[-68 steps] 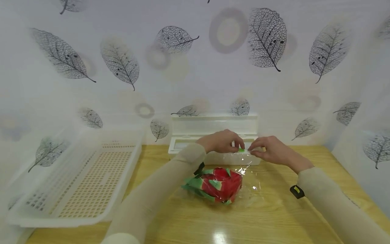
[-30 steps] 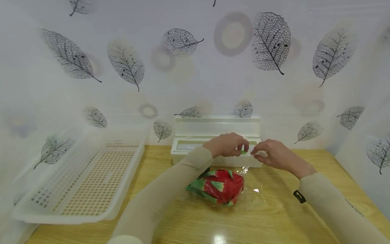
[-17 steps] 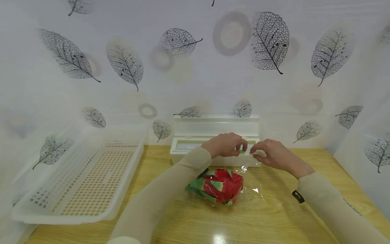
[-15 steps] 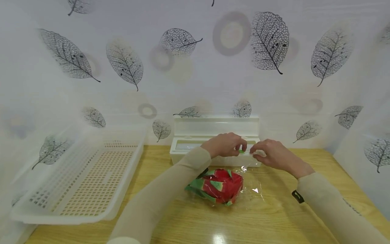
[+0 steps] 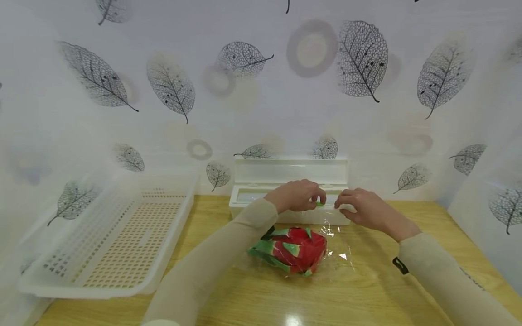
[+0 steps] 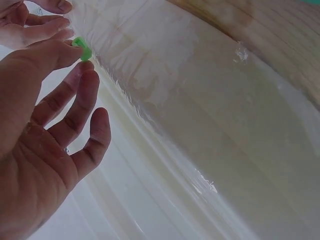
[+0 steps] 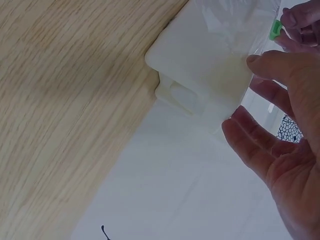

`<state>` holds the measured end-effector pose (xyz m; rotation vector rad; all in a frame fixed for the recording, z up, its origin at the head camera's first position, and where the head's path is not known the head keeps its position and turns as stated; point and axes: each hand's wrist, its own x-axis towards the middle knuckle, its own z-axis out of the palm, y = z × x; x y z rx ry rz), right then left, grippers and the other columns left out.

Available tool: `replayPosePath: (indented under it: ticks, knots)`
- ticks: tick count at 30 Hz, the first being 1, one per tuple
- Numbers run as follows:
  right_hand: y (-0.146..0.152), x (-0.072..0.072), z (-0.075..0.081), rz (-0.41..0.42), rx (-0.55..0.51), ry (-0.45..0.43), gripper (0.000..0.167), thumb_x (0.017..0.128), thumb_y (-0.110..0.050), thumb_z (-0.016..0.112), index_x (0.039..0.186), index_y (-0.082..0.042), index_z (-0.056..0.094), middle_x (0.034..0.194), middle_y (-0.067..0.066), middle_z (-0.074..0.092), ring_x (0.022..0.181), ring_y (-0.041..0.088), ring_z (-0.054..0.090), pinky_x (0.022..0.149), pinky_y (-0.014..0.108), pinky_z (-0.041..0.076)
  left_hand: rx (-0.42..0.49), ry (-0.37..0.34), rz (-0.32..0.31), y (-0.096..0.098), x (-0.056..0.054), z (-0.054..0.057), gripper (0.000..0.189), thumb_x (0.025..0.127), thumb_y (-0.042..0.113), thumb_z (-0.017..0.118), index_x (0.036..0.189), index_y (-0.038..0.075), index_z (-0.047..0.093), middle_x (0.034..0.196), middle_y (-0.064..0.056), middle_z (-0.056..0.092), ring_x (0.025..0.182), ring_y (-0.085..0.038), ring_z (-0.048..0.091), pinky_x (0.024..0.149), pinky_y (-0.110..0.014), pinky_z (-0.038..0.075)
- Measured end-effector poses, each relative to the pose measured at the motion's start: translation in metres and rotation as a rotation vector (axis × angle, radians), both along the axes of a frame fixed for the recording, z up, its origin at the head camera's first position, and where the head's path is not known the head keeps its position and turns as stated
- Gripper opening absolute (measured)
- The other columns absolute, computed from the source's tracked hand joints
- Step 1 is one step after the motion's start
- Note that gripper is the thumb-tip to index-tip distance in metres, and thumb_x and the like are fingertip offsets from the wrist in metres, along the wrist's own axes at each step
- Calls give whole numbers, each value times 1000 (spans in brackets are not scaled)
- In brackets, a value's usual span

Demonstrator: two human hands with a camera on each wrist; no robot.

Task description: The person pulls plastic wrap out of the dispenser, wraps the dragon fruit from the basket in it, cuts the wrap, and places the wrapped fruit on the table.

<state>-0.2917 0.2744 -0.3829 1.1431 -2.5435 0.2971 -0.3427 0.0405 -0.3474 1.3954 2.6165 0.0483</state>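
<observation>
A white cling film dispenser stands at the back of the table, its lid raised. My left hand pinches the green slide cutter on its front edge between thumb and finger; the other fingers are loosely bent. At the dispenser's right end, my right hand grips the front edge, thumb on the film side and fingers behind. Clear cling film runs down the front and onto the table. A red and green dragon fruit lies wrapped in film in front.
A white perforated plastic basket stands on the left of the wooden table. Behind rises a white backdrop printed with dark leaves. Black wrist cameras sit under the sleeves.
My left hand has slid slightly left along the front edge with the green slide cutter, widening the gap between the hands. The right hand stays at the dispenser's right end. The dragon fruit has not moved.
</observation>
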Motion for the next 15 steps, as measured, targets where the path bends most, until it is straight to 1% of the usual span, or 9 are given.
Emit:
replayPosePath:
  ticks: [3,5,11,15]
  knots:
    - [-1,0,-1,-5,18,-24,27,82,1,78,105,-12,76,100,1,74,86,24,72,77,47,59,-2,5,1,0,1,0,28,101,15,60,127,21,70,119,0,70,106,-13,65,79,-25,56]
    - [-1,0,-2,3,30,-18,28,82,1,78,107,-12,77,99,1,74,86,22,72,78,47,59,1,13,1,0,1,-1,27,101,15,60,126,21,70,118,1,70,105,-13,66,78,-25,56]
    - [-1,0,-6,46,36,75,28,79,2,80,103,-12,79,94,0,72,81,18,69,74,43,59,17,23,0,-3,1,-2,26,100,15,61,124,21,70,115,1,70,101,-12,65,74,-24,55]
    - [0,1,-9,59,38,137,29,78,2,81,103,-12,79,94,1,72,81,20,67,70,40,59,27,20,-1,-4,1,-3,26,100,14,62,124,21,69,115,0,70,101,-12,65,74,-23,54]
